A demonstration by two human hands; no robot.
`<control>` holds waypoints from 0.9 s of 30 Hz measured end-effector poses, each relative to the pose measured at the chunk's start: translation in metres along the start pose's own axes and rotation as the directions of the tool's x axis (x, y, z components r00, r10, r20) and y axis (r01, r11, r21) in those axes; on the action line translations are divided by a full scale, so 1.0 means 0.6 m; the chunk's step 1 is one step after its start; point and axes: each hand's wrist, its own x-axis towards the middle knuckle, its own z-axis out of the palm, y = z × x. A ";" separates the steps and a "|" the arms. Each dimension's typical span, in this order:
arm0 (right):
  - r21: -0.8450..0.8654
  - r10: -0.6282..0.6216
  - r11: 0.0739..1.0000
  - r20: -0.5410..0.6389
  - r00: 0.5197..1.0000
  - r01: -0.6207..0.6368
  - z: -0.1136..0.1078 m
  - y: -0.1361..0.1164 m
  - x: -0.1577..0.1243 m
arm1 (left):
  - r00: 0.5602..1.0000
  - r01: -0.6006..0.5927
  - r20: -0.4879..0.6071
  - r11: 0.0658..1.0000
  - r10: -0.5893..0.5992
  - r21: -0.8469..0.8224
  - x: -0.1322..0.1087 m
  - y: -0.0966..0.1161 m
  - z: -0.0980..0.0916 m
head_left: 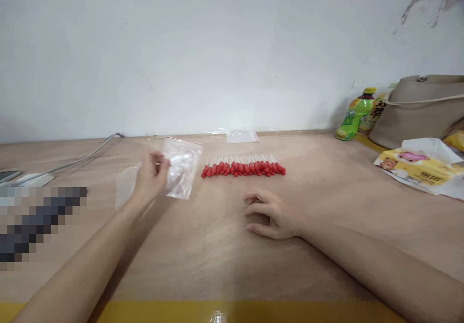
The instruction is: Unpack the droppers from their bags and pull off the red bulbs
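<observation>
My left hand (151, 178) is raised over the table and pinches a small clear plastic bag (181, 169) by its edge; the bag hangs slightly crumpled to the right of my fingers. A row of several red-tipped sticks (243, 167) lies side by side on the wooden table (203, 260), just right of the bag. My right hand (272, 214) rests on the table below the sticks, palm down, fingers loosely curled and apart, holding nothing.
Another clear bag (241, 137) lies by the wall. At the right stand a green drink bottle (354, 115), a beige handbag (420, 108) and a tissue pack (422, 166). At the left, a grey cable (87, 157) and a phone (9, 175). A yellow strip (232, 312) edges the table front.
</observation>
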 end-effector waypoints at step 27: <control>0.017 0.036 0.999 0.065 0.997 -0.037 -0.004 -0.004 0.008 | 0.896 -0.441 0.155 0.868 0.415 0.228 -0.012 0.140 0.118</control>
